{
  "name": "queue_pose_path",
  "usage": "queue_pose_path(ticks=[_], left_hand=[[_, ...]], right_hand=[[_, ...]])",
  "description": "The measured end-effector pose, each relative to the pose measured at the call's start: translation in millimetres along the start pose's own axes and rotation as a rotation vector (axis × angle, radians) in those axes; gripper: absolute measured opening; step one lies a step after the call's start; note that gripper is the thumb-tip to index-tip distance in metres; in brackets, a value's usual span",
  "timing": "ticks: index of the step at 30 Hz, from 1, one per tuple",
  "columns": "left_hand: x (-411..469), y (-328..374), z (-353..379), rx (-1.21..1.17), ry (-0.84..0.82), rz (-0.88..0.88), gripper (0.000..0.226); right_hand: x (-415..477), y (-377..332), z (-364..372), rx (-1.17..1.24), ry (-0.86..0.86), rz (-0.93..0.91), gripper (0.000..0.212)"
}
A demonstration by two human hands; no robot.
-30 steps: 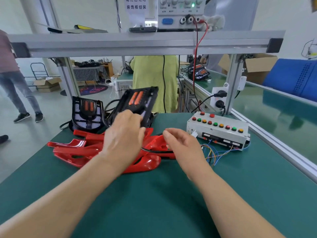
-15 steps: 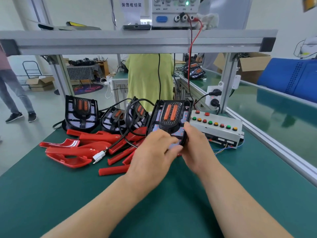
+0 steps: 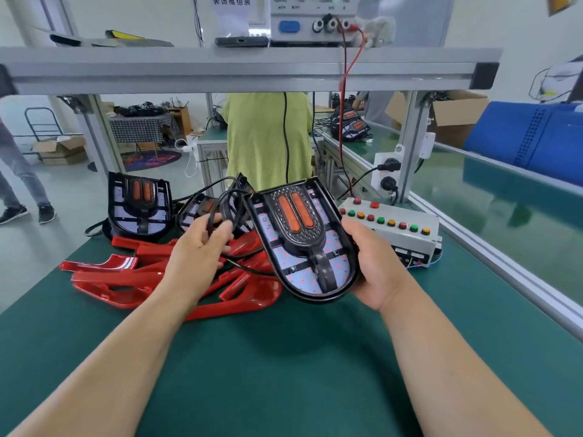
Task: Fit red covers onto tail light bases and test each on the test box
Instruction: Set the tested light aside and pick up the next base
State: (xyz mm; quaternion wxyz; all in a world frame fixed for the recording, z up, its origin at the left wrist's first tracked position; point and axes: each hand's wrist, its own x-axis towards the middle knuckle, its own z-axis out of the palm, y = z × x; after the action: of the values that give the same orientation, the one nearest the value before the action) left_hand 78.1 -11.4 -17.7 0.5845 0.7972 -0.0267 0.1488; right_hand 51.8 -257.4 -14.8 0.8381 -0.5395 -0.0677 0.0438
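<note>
The right hand [image 3: 375, 266] grasps the tail light base [image 3: 303, 244] by its right edge, thumb along the front rim and the other fingers hidden behind the shell. The base is held tilted above the tabletop [image 3: 284, 373], rounded end toward the person. The left hand [image 3: 195, 250], at 9 o'clock from the base, has its fingers curled round loops of black cable [image 3: 214, 205]. Where the cable joins the base is out of sight.

At 8 o'clock the pile of red covers [image 3: 126, 279] lies partly under the left wrist and the held base, so their number cannot be told. Two more bases stand at 10 o'clock. One [image 3: 140, 205] is upright and plain to see; the other [image 3: 189, 214] is mostly blocked by the left hand and cable. The test box [image 3: 400, 228], at 3 o'clock, has its near left corner behind the right hand.

The held base is a black plastic U-shaped shell. It holds a pale board dotted red and two long orange lenses in a pebbled black centre. The covers are glossy red plastic, curved and open in the middle. The test box is pale grey, with rows of round red, green and amber buttons and thin coloured wires at its front. The tabletop is matte green.

The sign [image 3: 232, 1] at 12 o'clock is cut off by the top edge; its visible line reads "装饰框组装". Labels on the power supply [image 3: 303, 23] beside it are too blurred to read.
</note>
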Motion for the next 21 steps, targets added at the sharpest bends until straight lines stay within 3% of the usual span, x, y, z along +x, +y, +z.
queue_pose_path(ticks=[5, 9, 13, 17, 21], left_hand=[[1, 0, 0, -0.297, 0.071, -0.027, 0.019], [0, 9, 0, -0.666, 0.029, 0.008, 0.023], [-2, 17, 4, -0.854, -0.033, -0.005, 0.025], [1, 19, -3, -1.007, -0.159, -0.105, 0.023], [0, 15, -9, -0.941, -0.383, -0.345, 0.014]], right_hand=[[-6, -2, -3, -0.018, -0.061, 0.08, 0.047], [-12, 0, 5, -0.01, -0.14, 0.119, 0.046], [-11, 3, 6, 0.041, -0.18, 0.137, 0.046], [-13, 2, 0, 0.093, -0.217, 0.15, 0.047], [-13, 0, -2, 0.091, -0.285, 0.127, 0.047]])
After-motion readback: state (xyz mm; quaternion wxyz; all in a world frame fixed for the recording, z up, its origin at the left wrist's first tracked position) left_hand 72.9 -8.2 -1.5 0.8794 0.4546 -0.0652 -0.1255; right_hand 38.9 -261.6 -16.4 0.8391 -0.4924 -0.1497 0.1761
